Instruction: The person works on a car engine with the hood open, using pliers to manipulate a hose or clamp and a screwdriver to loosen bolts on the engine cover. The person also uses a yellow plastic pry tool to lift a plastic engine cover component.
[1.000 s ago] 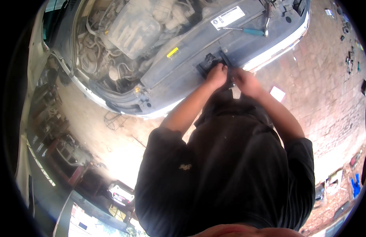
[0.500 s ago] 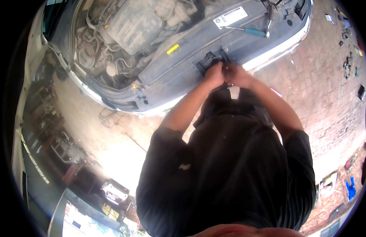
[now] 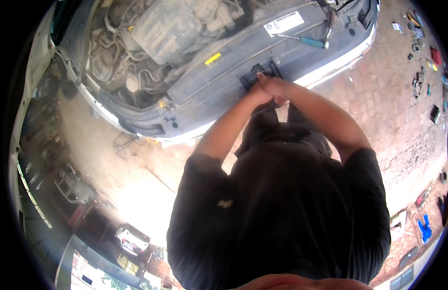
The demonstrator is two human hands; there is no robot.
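At the front edge of the car's open engine bay, my hands are together just in front of the black hood latch (image 3: 258, 71). My left hand (image 3: 258, 93) is closed, partly covered by my right hand (image 3: 276, 88). The fingers of the right one are curled against the left. Whatever lies between them is too small or hidden to make out. Around the latch runs the dusty grey front panel (image 3: 219, 92). On that panel, to the right, rests a screwdriver with a teal handle (image 3: 312, 41), beside a metal tool (image 3: 328, 30) that I cannot name exactly.
A dusty engine cover (image 3: 166, 36) sits in the bay at the upper left. The bright front bumper (image 3: 335, 65) curves along the car's edge. Several tools and parts lie on the brick paving (image 3: 383, 111) at right, with blue gloves (image 3: 425, 229) farther down.
My right hand has shifted slightly left and now overlaps the left one more, its forearm slanting further across. The tools on the panel have stayed in place.
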